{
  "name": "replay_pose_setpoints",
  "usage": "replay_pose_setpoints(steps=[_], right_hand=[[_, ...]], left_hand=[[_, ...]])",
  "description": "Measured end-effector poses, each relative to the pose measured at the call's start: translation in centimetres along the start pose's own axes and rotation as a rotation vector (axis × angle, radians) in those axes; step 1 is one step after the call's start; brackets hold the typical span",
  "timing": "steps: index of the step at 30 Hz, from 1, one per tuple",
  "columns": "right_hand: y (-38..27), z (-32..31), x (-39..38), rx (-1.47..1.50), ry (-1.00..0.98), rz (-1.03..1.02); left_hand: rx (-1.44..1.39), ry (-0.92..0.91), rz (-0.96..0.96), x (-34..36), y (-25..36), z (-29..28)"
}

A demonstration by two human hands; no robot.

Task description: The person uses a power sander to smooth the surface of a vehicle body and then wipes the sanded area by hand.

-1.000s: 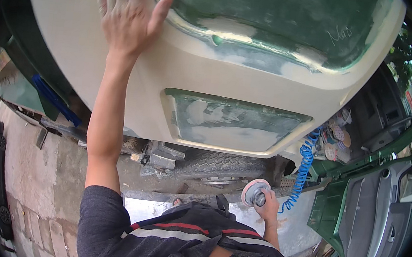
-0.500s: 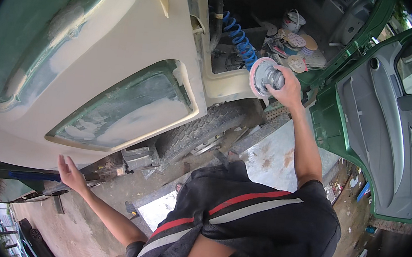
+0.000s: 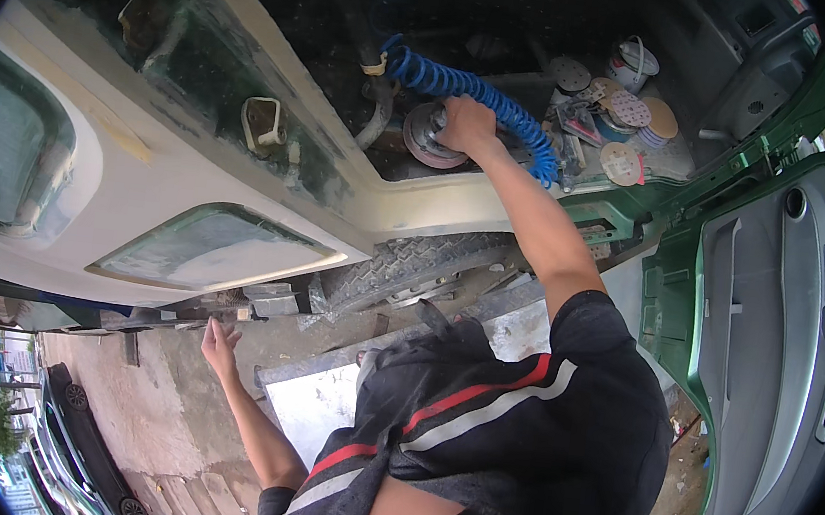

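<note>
My right hand [image 3: 471, 125] reaches through the vehicle's door opening, closed round the top of a round disc sander [image 3: 424, 146] with a pinkish rim. The sander is just inside the sill, and I cannot tell whether it rests on the floor there. A coiled blue air hose [image 3: 475, 91] arches behind my hand and drops beside my wrist. Low on the left, my left hand [image 3: 220, 346] hangs free in the air below the body panel [image 3: 177, 198], its fingers apart and holding nothing.
Sanding discs [image 3: 629, 109] lie in a pile on the cab floor, beside a white bucket [image 3: 634, 64]. A green door [image 3: 729, 311] stands swung out on the right. Below the sill is a tyre [image 3: 402, 264]; a dark car [image 3: 91, 450] is parked at the lower left.
My right hand has carried the sander from outside the sill up and left into the cab. My left hand has moved right, away from the body panel. The view has shifted too.
</note>
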State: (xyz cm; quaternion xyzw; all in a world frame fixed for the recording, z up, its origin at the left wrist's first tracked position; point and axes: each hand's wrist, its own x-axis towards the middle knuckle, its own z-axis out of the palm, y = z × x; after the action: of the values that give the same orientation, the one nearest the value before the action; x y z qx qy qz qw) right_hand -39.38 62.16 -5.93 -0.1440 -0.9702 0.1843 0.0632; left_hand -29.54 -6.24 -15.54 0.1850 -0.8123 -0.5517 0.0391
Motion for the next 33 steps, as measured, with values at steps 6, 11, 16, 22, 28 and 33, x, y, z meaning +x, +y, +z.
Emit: replay_pose_setpoints(steps=[6,11,16,22,28,33], right_hand=[[2.0,5.2,3.6,0.272,0.245,-0.134],[2.9,4.5,-2.8,0.427,0.261,-0.19],[9.2,9.1,-10.5,0.68,0.347,-0.275],[13.8,17.5,-19.3,1.147,0.796,0.584],[8.4,17.5,-24.9,1.611,0.147,1.326],[-3.6,15.3,-26.6,2.367,-0.407,0.868]], left_hand=[[-0.211,0.368,-0.363,-10.2,-5.8,-4.4],[-0.314,0.386,-0.345,-13.2,-2.5,-2.3],[-0.197,0.19,-0.405,-15.1,-3.6,0.4],[0.139,0.07,-0.047,-14.8,0.9,6.6],[0.141,-0.585,0.565,-19.8,20.1,26.4],[-0.144,-1.14,0.559,-21.6,11.4,37.1]])
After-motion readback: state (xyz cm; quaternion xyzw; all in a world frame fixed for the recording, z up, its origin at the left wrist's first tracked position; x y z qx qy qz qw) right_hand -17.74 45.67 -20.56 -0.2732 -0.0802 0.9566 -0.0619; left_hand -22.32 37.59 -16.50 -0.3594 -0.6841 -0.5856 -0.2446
